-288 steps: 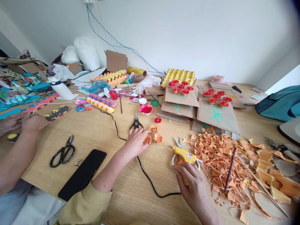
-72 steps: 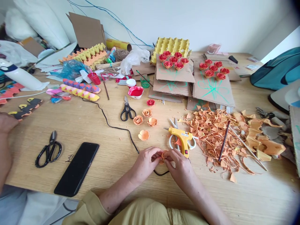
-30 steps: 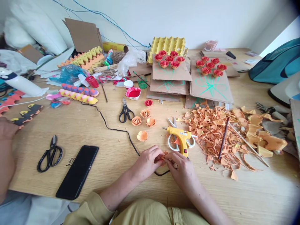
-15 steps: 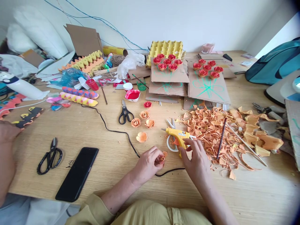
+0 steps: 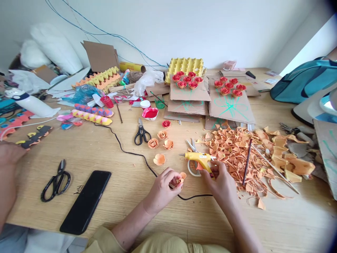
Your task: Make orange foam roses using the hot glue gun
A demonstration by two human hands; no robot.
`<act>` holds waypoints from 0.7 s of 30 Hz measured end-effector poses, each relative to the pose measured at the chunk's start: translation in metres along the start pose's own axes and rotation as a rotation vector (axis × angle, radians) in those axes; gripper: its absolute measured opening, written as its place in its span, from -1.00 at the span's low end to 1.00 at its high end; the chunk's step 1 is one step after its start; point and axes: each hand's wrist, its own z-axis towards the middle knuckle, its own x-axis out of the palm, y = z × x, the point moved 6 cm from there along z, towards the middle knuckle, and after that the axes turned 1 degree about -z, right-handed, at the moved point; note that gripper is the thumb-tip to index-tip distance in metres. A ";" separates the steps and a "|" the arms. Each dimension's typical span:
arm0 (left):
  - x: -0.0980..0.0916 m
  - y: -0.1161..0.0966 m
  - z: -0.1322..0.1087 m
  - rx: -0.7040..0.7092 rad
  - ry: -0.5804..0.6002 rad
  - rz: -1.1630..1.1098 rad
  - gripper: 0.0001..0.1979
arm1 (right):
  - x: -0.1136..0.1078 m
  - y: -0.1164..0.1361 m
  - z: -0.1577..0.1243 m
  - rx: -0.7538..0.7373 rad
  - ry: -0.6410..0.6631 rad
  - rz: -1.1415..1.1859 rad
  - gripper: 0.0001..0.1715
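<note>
My left hand (image 5: 166, 187) pinches a small orange flower piece (image 5: 182, 177) between thumb and fingertips. To its right, my right hand (image 5: 219, 179) has its fingers around the handle of a yellow glue gun (image 5: 199, 158), whose nozzle points left. Beneath the glue gun lie scissors with pale handles (image 5: 193, 171). Beyond my left hand are an orange petal cup (image 5: 159, 159), several orange paper roses (image 5: 153, 143) and one red rose (image 5: 166, 123). A black cord (image 5: 147, 162) runs past my left hand.
Orange scraps (image 5: 231, 154) are heaped at the right. Black scissors (image 5: 142, 131), more scissors (image 5: 56, 182) and a phone (image 5: 85, 202) lie leftward. Red flowers stand on cardboard (image 5: 231, 105) behind. Another person's arm (image 5: 7, 175) rests at the left edge.
My right hand has closed around the glue gun's handle, where its fingers were apart beside it before. The view has tilted slightly, and my left hand still holds the flower piece.
</note>
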 end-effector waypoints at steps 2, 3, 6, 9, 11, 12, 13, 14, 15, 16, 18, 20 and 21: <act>-0.006 -0.001 0.000 0.016 -0.047 0.000 -0.85 | -0.002 -0.003 0.001 0.085 0.079 0.277 -0.46; -0.008 -0.002 0.000 0.020 -0.067 -0.004 -0.84 | -0.001 -0.002 0.001 0.124 0.145 0.421 -0.45; -0.013 0.000 -0.001 0.009 -0.103 -0.020 -0.83 | 0.008 0.011 -0.007 0.207 0.398 0.774 -0.58; -0.015 0.004 -0.001 -0.021 -0.131 -0.031 -0.84 | 0.010 0.025 -0.014 0.202 0.486 0.937 -0.64; -0.018 0.007 -0.001 -0.045 -0.154 -0.038 -0.84 | 0.011 0.031 -0.018 0.173 0.497 0.954 -0.64; -0.019 0.008 0.000 -0.055 -0.166 -0.042 -0.84 | 0.012 0.032 -0.020 0.160 0.507 0.957 -0.62; -0.022 0.008 0.000 -0.062 -0.180 -0.046 -0.85 | 0.013 0.033 -0.022 0.150 0.522 0.960 -0.60; -0.024 0.008 0.001 -0.066 -0.193 -0.049 -0.85 | 0.014 0.033 -0.024 0.141 0.546 0.956 -0.58; -0.027 0.008 0.002 -0.068 -0.209 -0.050 -0.85 | 0.016 0.032 -0.027 0.135 0.578 0.945 -0.56; -0.030 0.007 0.003 -0.068 -0.225 -0.050 -0.85 | 0.017 0.031 -0.029 0.126 0.614 0.926 -0.53; -0.036 0.006 0.004 -0.068 -0.260 -0.051 -0.85 | 0.020 0.029 -0.035 0.111 0.682 0.884 -0.45; -0.040 0.006 0.005 -0.081 -0.285 -0.060 -0.86 | 0.021 0.028 -0.038 0.102 0.727 0.854 -0.39; -0.042 0.006 0.005 -0.091 -0.294 -0.068 -0.87 | 0.022 0.027 -0.040 0.101 0.736 0.842 -0.38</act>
